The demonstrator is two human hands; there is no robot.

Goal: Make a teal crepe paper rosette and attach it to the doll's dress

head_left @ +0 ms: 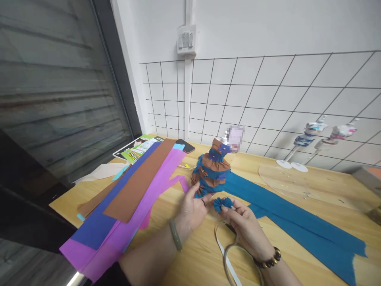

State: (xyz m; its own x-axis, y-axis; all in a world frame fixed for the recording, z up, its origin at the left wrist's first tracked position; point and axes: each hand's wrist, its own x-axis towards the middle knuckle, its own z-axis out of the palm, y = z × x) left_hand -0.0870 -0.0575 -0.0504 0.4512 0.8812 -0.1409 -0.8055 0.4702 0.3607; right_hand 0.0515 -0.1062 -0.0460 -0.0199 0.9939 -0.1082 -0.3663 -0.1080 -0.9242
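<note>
A small figure (218, 163) dressed in gathered brown and blue crepe paper stands upright on the wooden table. My left hand (194, 208) grips its lower left side, the thumb on the paper ruffles and the other fingers partly hidden beneath. In my right hand (242, 222), thumb and fingers pinch a small pleated teal crepe-paper bow (222, 203), held just in front of the figure's base. Below my right hand lies a roll of narrow white tape (228, 258), partly covered by the wrist. Long teal crepe-paper strips (297, 216) run from behind the figure to the right.
Purple (143, 202), blue and brown crepe-paper strips (143, 178) lie layered on the left. Behind them are a phone (186, 145) and printed leaflets (138, 151). Two decorated sticks on round white bases (291, 165) stand back right, near a clear round sheet (276, 180). A wire grid (262, 85) lines the wall.
</note>
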